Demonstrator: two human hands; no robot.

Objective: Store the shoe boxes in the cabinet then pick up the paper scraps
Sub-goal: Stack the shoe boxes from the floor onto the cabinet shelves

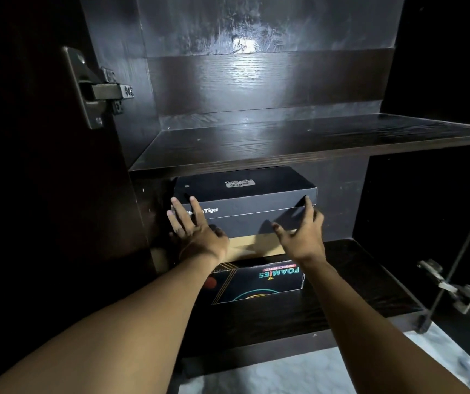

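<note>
My left hand (pixel 192 231) lies flat and open against the front left corner of the black shoe box (pixel 245 201); my right hand (pixel 303 234) is open too, fingertips at its front right corner. I'd push both corners evenly so it slides straight back. It tops a stack at the lower shelf's (pixel 370 280) left end, over a tan box (pixel 253 245) and a patterned box (pixel 259 282).
</note>
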